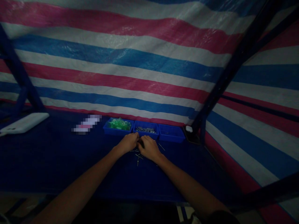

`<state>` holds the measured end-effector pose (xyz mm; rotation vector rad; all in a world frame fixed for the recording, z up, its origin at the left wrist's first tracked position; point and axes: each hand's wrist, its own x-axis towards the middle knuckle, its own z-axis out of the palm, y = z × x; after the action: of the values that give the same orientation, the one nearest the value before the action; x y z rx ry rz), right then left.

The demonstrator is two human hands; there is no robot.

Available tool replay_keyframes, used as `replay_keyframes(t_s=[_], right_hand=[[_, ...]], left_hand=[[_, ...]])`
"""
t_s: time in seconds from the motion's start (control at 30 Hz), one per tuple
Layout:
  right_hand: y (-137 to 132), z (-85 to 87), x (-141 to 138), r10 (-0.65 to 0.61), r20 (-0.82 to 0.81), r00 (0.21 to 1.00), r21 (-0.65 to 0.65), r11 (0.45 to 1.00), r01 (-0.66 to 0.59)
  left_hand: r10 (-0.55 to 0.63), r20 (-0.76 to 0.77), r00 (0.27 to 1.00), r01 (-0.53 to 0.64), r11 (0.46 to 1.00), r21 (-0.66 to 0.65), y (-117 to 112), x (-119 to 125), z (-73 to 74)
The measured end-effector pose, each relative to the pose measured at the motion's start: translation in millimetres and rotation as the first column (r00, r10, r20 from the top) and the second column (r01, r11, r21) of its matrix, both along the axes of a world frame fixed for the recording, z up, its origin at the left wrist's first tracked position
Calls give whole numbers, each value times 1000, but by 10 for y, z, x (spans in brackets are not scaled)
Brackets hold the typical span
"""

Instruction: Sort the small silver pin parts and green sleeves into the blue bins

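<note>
Both hands meet over the blue table, just in front of the bins. My left hand (pixel 129 142) is closed with its fingers curled in toward my right hand (pixel 149 147), which is also closed. Whatever lies between the fingertips is too dark and small to make out. Thin metal pins (pixel 138 157) lie scattered on the table under and below the hands. Beyond the fingers stands a blue bin of small metal parts (pixel 147 128). To its left, another bin holds green and clear plastic pieces (pixel 119 123).
A third blue bin (pixel 171 133) sits at the right, with tiny pieces in it. Behind it, a white object (pixel 189 128) rests on a dark item. A white device (pixel 25 122) and a blurred-out item (pixel 87 124) lie left. Blue metal posts (pixel 224 77) and striped sheeting (pixel 121 56) enclose the table.
</note>
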<state>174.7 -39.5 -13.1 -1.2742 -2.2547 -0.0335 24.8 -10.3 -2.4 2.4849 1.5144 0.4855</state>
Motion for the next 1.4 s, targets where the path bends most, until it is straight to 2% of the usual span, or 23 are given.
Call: replay_keyframes(t_s=[0.1, 0.17, 0.27, 0.33, 0.4, 0.5, 0.6, 0.9, 1.07, 1.23, 1.3, 1.4], right_hand=[[10, -10, 71, -72, -176, 982, -2, 997, 73], [13, -1, 147, -39, -225, 974, 3, 999, 41], [22, 38, 218, 83, -216, 973, 31, 996, -78], [31, 66, 222, 129, -226, 965, 61, 991, -118], [33, 84, 207, 142, -257, 956, 90, 988, -123], [22, 82, 183, 144, -287, 947, 114, 987, -116], [2, 71, 176, 120, -291, 949, 110, 990, -91], [6, 104, 220, 44, -340, 939, 77, 997, -19], [8, 110, 241, 41, -393, 919, 50, 998, -24], [-8, 121, 236, 65, -353, 933, 62, 997, -46], [-17, 135, 237, 56, -336, 940, 66, 997, -36], [-29, 176, 250, 35, -332, 943, 75, 997, -11]], left_hand=[[-22, 120, 993, 24, 999, -20, 34, 18, -43], [-50, 271, 961, 82, 991, -105, 58, 36, -53], [-39, 545, 838, 216, 940, -265, 81, 56, -16], [-7, 665, 747, 276, 913, -300, 76, 57, 33], [4, 725, 688, 315, 899, -304, 56, 51, 80], [16, 760, 650, 344, 886, -312, 19, 43, 113], [21, 757, 653, 334, 889, -313, -5, 43, 113], [-88, 771, 631, 293, 947, -132, 9, 94, 116], [-46, 740, 671, 192, 975, -114, 15, 118, 89], [-32, 705, 708, 200, 967, -157, 16, 114, 80], [-32, 736, 676, 205, 968, -147, 1, 130, 86], [-72, 817, 572, 223, 972, -71, -34, 166, 107]])
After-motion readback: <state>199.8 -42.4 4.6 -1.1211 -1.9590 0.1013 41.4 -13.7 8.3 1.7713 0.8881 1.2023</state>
